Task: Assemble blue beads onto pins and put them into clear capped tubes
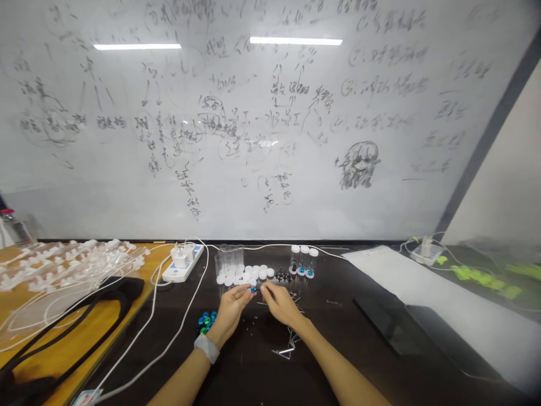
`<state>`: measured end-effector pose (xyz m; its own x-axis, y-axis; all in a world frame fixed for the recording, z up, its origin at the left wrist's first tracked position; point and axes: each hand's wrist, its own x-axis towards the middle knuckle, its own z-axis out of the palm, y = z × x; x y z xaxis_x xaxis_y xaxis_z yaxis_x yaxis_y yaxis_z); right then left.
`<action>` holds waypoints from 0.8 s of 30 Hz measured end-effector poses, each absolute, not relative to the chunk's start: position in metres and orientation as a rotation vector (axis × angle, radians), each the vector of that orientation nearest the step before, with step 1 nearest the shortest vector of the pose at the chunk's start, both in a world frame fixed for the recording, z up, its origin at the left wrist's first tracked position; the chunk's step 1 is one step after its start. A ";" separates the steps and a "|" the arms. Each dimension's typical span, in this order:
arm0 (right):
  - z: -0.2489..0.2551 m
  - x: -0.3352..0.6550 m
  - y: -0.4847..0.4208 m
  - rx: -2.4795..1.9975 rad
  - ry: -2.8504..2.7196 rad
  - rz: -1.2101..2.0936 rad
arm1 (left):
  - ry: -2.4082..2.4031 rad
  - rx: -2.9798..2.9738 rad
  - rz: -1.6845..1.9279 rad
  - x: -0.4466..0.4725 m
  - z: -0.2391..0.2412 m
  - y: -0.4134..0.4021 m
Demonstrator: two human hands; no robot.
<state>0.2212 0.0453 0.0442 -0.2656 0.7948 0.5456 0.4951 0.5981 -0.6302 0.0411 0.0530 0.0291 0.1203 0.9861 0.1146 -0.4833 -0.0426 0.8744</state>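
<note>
In the head view my left hand [228,314] pinches a small blue piece [253,289] between its fingertips. My right hand [282,304] is closed close beside it, thumb and finger together; whatever they hold is too small to make out. Just beyond my hands lie several round white caps [262,273], with clear tubes [231,258] standing behind them. Small black jointed pieces [283,275] lie to the right of the caps. Left of my left wrist is a cluster of blue and green pieces [206,320]. Thin metallic sticks [287,351] lie by my right forearm.
Three capped tubes [303,262] with dark and blue contents stand at the back. On the right are a black phone-like slab [382,324] and a large white sheet [422,287]. A power strip [183,265], white cables and plastic parts [84,259] occupy the left. A whiteboard rises behind.
</note>
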 end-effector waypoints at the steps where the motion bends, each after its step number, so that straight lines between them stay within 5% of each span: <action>1: 0.044 0.221 0.045 -1.026 -1.924 0.432 | 0.690 0.954 1.363 0.041 0.029 0.053; 24: 0.046 0.224 0.046 -1.033 -1.905 0.410 | 0.756 0.947 1.378 0.040 0.024 0.057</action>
<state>0.2244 0.0461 0.0463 -0.2439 0.7941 0.5567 0.4946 0.5956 -0.6329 0.0404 0.0572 0.0241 0.0751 0.9930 0.0913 -0.4568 -0.0472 0.8883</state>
